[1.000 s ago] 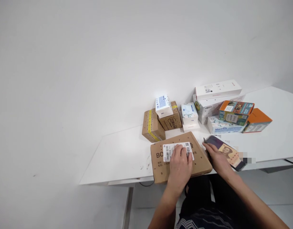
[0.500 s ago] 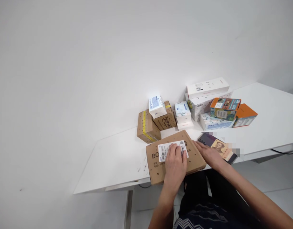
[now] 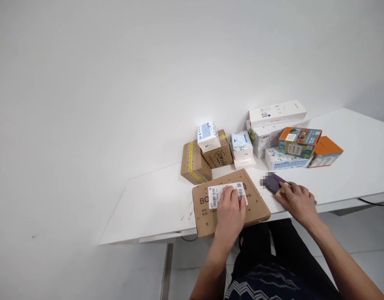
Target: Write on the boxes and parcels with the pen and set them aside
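A flat brown cardboard box (image 3: pixel 257 208) lies at the front edge of the table, with a white shipping label (image 3: pixel 214 199) on its top. My left hand (image 3: pixel 231 212) rests on the box, its fingers laid over the label. To the right of the box is a thin dark booklet-like item (image 3: pixel 272 183) with a tan part; pixelation blurs one corner of it. My right hand (image 3: pixel 300 202) lies across this item, thumb on the near side and fingers bent over the far side. Much of the item is hidden under that hand.
Behind stand two brown cartons (image 3: pixel 192 160) with yellow tape, a tissue pack (image 3: pixel 207 135) on top, and another tissue pack (image 3: pixel 242 143). Farther right are white boxes (image 3: pixel 276 112) and orange boxes (image 3: pixel 326 152). The white table (image 3: pixel 142 204) meets a wall.
My right hand has left the box's right side and moved right onto the dark item, covering its portrait. My left hand stays on the box. The view has shifted slightly.
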`<action>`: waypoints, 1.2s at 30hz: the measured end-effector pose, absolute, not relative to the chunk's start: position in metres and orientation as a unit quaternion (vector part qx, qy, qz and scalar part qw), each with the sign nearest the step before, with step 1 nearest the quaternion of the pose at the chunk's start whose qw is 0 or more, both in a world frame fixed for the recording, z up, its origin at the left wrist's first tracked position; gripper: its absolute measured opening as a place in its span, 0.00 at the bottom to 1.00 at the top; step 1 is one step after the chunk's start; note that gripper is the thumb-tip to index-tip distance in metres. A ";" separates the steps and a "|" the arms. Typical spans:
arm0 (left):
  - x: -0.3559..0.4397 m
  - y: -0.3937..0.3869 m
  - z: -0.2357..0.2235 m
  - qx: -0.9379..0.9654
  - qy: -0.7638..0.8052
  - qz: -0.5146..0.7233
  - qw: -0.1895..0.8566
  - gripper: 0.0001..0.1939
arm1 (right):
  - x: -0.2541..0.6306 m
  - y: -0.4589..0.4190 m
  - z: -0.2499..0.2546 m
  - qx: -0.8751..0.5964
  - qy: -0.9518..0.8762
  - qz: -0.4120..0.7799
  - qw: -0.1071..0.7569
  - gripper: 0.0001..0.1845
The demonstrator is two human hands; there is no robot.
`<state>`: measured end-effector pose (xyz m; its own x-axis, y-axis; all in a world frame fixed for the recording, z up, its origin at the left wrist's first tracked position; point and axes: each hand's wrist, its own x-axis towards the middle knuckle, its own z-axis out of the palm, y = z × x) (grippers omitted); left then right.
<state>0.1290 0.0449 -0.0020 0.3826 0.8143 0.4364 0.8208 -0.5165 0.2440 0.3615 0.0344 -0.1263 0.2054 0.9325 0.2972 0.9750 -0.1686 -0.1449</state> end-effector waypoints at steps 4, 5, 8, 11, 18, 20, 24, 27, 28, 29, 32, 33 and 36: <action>0.129 0.045 -0.001 -0.832 -0.493 -0.254 0.010 0.08 | 0.362 0.030 -0.122 -0.774 -0.608 -0.026 0.174 0.28; 0.129 0.045 -0.001 -0.832 -0.493 -0.253 0.012 0.08 | 0.363 0.028 -0.121 -0.778 -0.599 -0.005 0.190 0.29; 0.129 0.045 -0.001 -0.834 -0.493 -0.250 0.015 0.08 | 0.369 0.022 -0.111 -0.768 -0.566 0.088 0.286 0.31; 0.129 0.045 -0.001 -0.832 -0.493 -0.253 0.019 0.08 | 0.371 0.017 -0.087 -0.745 -0.466 0.245 0.410 0.33; 0.130 0.045 0.000 -0.836 -0.492 -0.244 0.007 0.08 | 0.335 -0.002 -0.008 -0.484 -0.167 0.619 0.596 0.28; 0.125 0.048 0.002 -0.840 -0.484 -0.244 -0.018 0.10 | 0.321 -0.005 0.005 -0.420 -0.150 0.680 0.582 0.31; 0.105 0.054 0.013 -0.834 -0.463 -0.254 -0.161 0.14 | 0.295 -0.001 0.018 -0.285 -0.113 0.798 0.519 0.27; 0.093 0.055 0.021 -0.798 -0.462 -0.285 -0.261 0.14 | 0.274 0.011 0.022 -0.204 -0.079 0.836 0.503 0.24; 0.091 0.054 0.022 -0.784 -0.464 -0.304 -0.279 0.15 | 0.266 0.016 0.023 -0.189 -0.073 0.843 0.498 0.24; 0.090 0.053 0.022 -0.768 -0.469 -0.323 -0.292 0.15 | 0.259 0.021 0.023 -0.178 -0.066 0.849 0.493 0.24; 0.089 0.050 0.019 -0.713 -0.499 -0.379 -0.314 0.18 | 0.243 0.033 0.019 -0.150 -0.053 0.866 0.473 0.25; 0.088 0.049 0.017 -0.696 -0.511 -0.394 -0.316 0.19 | 0.240 0.036 0.016 -0.144 -0.051 0.871 0.468 0.25; 0.087 0.051 0.013 -0.671 -0.530 -0.411 -0.316 0.20 | 0.236 0.040 0.009 -0.142 -0.055 0.876 0.458 0.26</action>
<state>0.0873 0.0507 0.0129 0.0995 0.9710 0.2174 0.4515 -0.2387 0.8597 0.2357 0.0402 0.0086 -0.5394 0.8185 -0.1978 -0.7872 -0.5736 -0.2266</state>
